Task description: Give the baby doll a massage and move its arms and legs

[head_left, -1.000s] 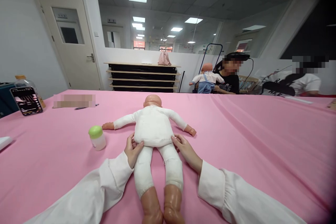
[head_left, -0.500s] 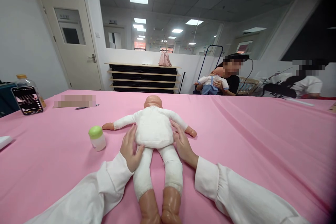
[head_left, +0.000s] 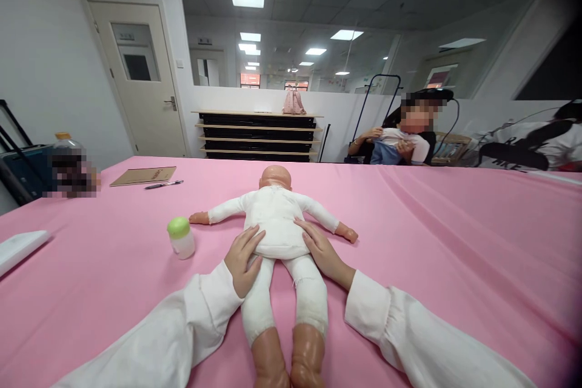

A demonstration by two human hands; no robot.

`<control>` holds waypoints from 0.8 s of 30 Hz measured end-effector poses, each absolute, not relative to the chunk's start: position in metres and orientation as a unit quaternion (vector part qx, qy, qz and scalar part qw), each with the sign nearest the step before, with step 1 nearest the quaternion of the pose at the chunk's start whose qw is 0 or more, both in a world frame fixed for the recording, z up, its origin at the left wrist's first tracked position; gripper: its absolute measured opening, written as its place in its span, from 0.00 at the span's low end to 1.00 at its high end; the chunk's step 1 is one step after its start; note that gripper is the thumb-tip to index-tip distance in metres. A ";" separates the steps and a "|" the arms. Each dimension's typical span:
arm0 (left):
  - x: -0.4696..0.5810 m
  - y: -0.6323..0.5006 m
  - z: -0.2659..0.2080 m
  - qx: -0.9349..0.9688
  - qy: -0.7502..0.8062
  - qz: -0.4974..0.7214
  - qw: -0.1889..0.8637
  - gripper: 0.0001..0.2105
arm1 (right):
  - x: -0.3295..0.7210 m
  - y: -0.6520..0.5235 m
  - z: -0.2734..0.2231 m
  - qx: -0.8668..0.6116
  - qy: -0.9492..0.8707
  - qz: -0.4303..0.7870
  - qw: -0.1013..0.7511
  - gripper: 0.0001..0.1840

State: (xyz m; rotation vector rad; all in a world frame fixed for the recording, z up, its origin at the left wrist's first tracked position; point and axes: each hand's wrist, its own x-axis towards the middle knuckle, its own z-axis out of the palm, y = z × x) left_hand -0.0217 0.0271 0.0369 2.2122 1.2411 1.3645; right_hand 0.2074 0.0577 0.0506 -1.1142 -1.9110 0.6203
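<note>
A baby doll [head_left: 277, 227] with a white cloth body lies on a pink-covered table, its head away from me and its arms spread. No facial features show on its bald head, and its brown feet point toward me. My left hand [head_left: 244, 259] rests open on the doll's lower left side, near the hip. On the opposite side, my right hand [head_left: 324, 253] lies open with its fingers stretched over the edge of the lower torso. Left of the doll stands a small bottle [head_left: 182, 239] with a green lid.
A brown notebook [head_left: 143, 176] and a pen [head_left: 163, 184] lie at the far left of the pink cloth [head_left: 431, 242]. At the left edge is a white flat object [head_left: 22, 250]. Behind the table, a person [head_left: 421, 127] holds another doll [head_left: 395, 145].
Both my hands have moved inward from the doll's sides, the fingers now lying on its lower torso. My view has turned slightly left. The person behind has shifted their doll.
</note>
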 end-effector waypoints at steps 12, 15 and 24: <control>0.003 0.088 0.106 0.741 0.532 0.406 0.050 0.12 | 0.165 0.144 0.135 -0.533 -0.686 0.217 0.445 0.25; 0.019 0.109 0.112 0.744 0.548 0.378 0.056 0.14 | 0.140 0.181 0.147 -0.579 -0.645 0.223 0.446 0.39; 0.043 0.097 0.090 0.795 0.547 0.258 0.037 0.19 | 0.112 0.235 0.125 -0.702 -0.530 0.238 0.411 0.60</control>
